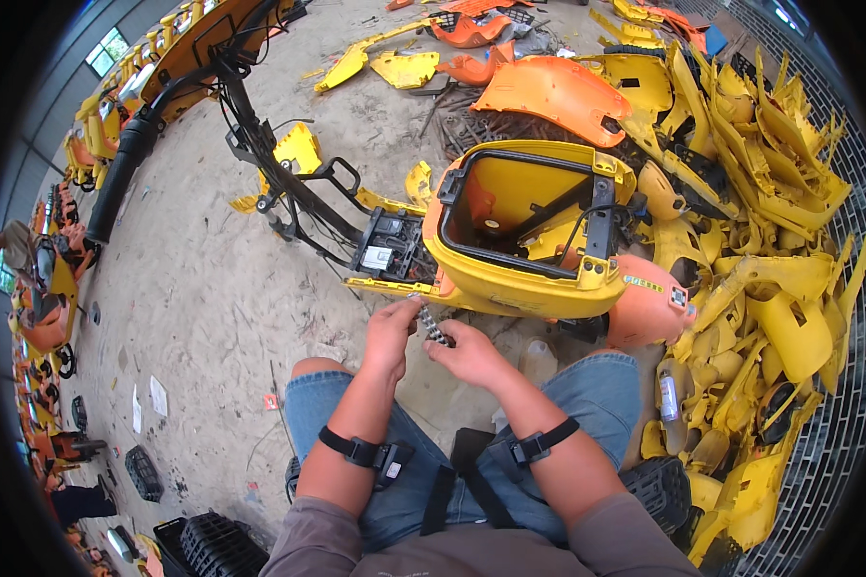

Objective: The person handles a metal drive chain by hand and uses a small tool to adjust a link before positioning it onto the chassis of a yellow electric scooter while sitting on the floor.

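A short stick-like tool with a black-and-white striped body slants between my hands; its exact kind is not clear. My right hand is closed round its lower end. The fingers of my left hand are pinched at its upper end, close to the yellow lower edge panel of a partly stripped electric scooter. Just beyond my hands is the scooter's yellow and orange seat bucket, open at the top with a black frame round its rim. Left of the bucket lies an exposed black compartment with wiring and a silver block.
The scooter's black handlebar and stem reach out at far left. Yellow plastic panels are heaped along the right, with an orange panel behind the bucket. Several scooters line the left. A black basket lies on the dusty floor.
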A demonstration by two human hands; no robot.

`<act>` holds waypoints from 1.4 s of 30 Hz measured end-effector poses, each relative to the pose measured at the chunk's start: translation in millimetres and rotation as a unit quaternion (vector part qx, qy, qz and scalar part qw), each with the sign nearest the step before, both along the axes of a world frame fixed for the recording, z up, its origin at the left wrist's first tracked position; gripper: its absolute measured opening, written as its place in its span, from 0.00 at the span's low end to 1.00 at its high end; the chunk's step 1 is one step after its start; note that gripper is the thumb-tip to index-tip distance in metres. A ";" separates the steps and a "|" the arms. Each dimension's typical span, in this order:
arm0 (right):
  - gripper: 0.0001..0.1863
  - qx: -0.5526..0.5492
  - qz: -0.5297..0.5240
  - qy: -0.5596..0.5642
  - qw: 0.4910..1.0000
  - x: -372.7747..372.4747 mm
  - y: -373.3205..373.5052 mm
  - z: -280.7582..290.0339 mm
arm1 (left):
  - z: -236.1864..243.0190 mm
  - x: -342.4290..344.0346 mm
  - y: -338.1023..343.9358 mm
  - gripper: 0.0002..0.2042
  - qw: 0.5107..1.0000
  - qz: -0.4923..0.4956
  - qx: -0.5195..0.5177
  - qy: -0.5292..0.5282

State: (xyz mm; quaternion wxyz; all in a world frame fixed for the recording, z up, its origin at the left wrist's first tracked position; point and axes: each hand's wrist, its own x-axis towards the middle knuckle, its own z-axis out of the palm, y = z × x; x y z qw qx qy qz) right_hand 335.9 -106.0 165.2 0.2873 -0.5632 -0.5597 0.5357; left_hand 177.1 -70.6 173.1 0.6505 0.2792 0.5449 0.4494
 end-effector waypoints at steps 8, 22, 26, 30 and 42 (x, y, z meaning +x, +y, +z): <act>0.24 0.036 0.008 -0.003 0.999 -4.4 7.6 26.4 | -24.0 -7.3 -0.1 0.12 0.998 0.038 -0.029 0.044; 0.21 -0.069 0.086 0.070 0.991 4.1 24.0 57.3 | 3.3 -13.7 -29.8 0.17 0.947 -0.125 0.013 0.294; 0.21 -0.060 0.115 0.108 0.986 15.0 32.1 57.7 | 21.8 -20.5 -39.1 0.20 0.907 -0.198 0.078 0.364; 0.21 -0.107 0.211 0.160 0.958 16.0 38.3 58.0 | 36.5 -7.9 -43.5 0.20 0.854 -0.141 0.153 0.477; 0.18 -0.002 0.235 0.135 0.963 -12.6 27.3 128.5 | 121.2 -77.3 -41.2 0.11 0.864 -0.100 0.350 0.347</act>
